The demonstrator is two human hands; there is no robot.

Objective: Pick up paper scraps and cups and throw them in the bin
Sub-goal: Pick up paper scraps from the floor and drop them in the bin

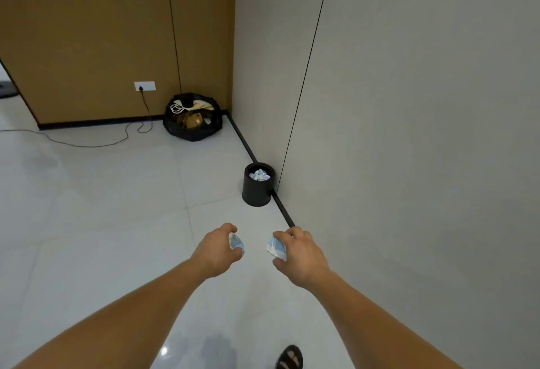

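A small black bin point(257, 190) stands on the floor against the grey wall, with crumpled white and blue paper point(259, 175) inside. Both arms reach forward, short of the bin. My left hand point(217, 247) is closed around a blue and white paper cup point(236, 242). My right hand point(298, 252) grips a crushed blue and white paper cup point(276, 247). Both hands hover above the floor, well below and in front of the bin.
A full black rubbish bag point(193, 119) sits in the far corner by the brown wall. A black cable point(87, 143) runs from a wall socket point(145, 86) across the white tiled floor. A sandalled foot point(289, 358) shows at the bottom edge.
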